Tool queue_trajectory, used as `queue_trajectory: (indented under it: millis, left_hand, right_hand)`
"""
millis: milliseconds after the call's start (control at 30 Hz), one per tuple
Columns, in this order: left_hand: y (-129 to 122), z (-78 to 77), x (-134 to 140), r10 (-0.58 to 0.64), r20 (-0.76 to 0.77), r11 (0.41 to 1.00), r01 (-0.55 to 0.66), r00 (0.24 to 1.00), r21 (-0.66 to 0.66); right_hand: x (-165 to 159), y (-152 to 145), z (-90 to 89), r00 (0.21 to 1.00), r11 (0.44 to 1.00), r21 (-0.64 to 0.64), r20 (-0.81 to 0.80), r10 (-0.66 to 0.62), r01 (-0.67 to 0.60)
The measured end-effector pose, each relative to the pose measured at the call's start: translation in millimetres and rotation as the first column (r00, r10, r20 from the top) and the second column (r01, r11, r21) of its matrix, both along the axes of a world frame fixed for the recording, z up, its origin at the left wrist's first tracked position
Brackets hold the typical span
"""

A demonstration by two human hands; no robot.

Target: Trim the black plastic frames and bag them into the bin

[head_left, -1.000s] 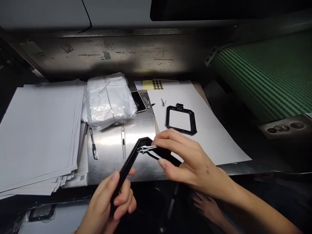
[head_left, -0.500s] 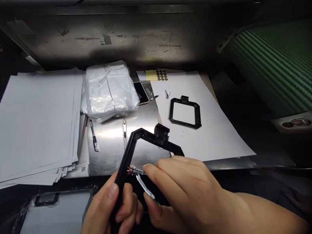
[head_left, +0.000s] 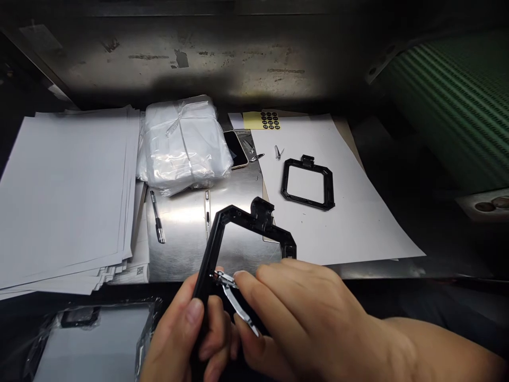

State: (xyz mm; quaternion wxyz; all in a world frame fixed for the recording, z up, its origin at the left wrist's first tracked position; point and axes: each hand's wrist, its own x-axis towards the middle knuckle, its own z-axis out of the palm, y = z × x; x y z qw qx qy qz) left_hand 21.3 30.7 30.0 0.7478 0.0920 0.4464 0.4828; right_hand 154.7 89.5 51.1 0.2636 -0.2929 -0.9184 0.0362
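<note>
My left hand point(head_left: 185, 329) is closed round the left side of a black plastic frame point(head_left: 209, 246), which is tilted up toward me above the table's front edge. A clip-like hinge piece stands on the frame's top bar. In my right hand point(head_left: 302, 313) is a silver nail clipper point(head_left: 238, 307), its lever between thumb and fingers. The clipper's jaws touch the inner edge of the frame's left bar. The lower part of the frame is hidden by my hands. A second black frame point(head_left: 328, 188) lies flat on the white sheet point(head_left: 358, 228).
Another nail clipper point(head_left: 278, 153) lies on the sheet, near yellow label stickers point(head_left: 254, 120). A tied bundle of plastic bags point(head_left: 183, 143) partly covers a phone point(head_left: 236, 151). A pen point(head_left: 157, 217), a cutter knife point(head_left: 207, 212) and a paper stack point(head_left: 67, 196) are left. A bagged item point(head_left: 95, 345) sits below.
The whole view has shifted slightly, so things on the table appear a little further right. Both hands keep their hold, and the clipper stays at the frame's left bar.
</note>
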Motion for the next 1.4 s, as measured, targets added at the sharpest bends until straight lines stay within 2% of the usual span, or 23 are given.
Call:
queue_trajectory:
  millis: [333, 567, 600, 633, 733, 767, 800, 867, 933, 1000, 1200, 1400]
  left_hand:
    - [-3, 1.1, 0, 0.01, -0.037, 0.998, -0.013, 0.999, -0.066]
    - [-5, -2.5, 1, 0.03, -0.017, 1.0, -0.03, 0.999, -0.004]
    - [-5, -2.3, 1, 0.034, -0.016, 0.999, -0.034, 0.999, 0.002]
    - [-5, -1.9, 1, 0.035, -0.011, 0.999, -0.035, 0.999, -0.008]
    - [-6, -0.3, 0, 0.035, 0.008, 0.996, -0.034, 0.999, -0.084]
    - [-6, 0.2, 0, 0.036, 0.016, 0.995, -0.034, 0.999, -0.09]
    - [-6, 0.3, 0, 0.034, 0.025, 0.997, -0.032, 0.999, -0.076]
    - [-6, -0.1, 0, 0.019, 0.053, 1.0, -0.019, 0.998, -0.002]
    - [-6, -1.2, 0, -0.013, 0.074, 0.999, 0.01, 0.997, 0.047]
    - [-6, -2.4, 0, -0.034, 0.074, 0.998, 0.03, 0.997, 0.059]
    - [-5, -2.0, 2, -0.021, 0.066, 0.999, 0.017, 0.998, 0.048]
    - [-4, -4.0, 3, 0.016, 0.069, 0.998, -0.021, 0.997, 0.06]
  right_hand:
    - [0, -4, 5.0, 0.999, 0.999, -0.047, 0.034, -0.006, 0.007]
    - [9, -1, 2.4, 0.993, 0.958, -0.268, 0.014, 0.113, -0.105]
    - [12, 2, 3.1, 0.989, 0.935, -0.326, 0.007, 0.149, -0.139]
    - [14, 6, 4.4, 0.979, 0.889, -0.419, -0.003, 0.203, -0.186]
    - [22, 15, 7.7, 0.916, 0.645, -0.667, -0.155, 0.371, -0.374]
    - [23, 16, 7.6, 0.907, 0.599, -0.695, -0.198, 0.372, -0.398]
    - [24, 16, 6.5, 0.914, 0.612, -0.686, -0.217, 0.343, -0.393]
    - [25, 12, 1.9, 0.958, 0.746, -0.602, -0.177, 0.225, -0.287]
    - [23, 5, -3.5, 0.986, 0.876, -0.456, -0.12, 0.116, -0.158]
    - [20, 0, -7.1, 0.994, 0.936, -0.341, -0.086, 0.065, -0.091]
    - [10, -5, -2.8, 0.999, 0.984, -0.175, -0.025, 0.021, -0.025]
    - [4, -4, -3.6, 0.999, 0.985, -0.169, -0.011, 0.036, -0.038]
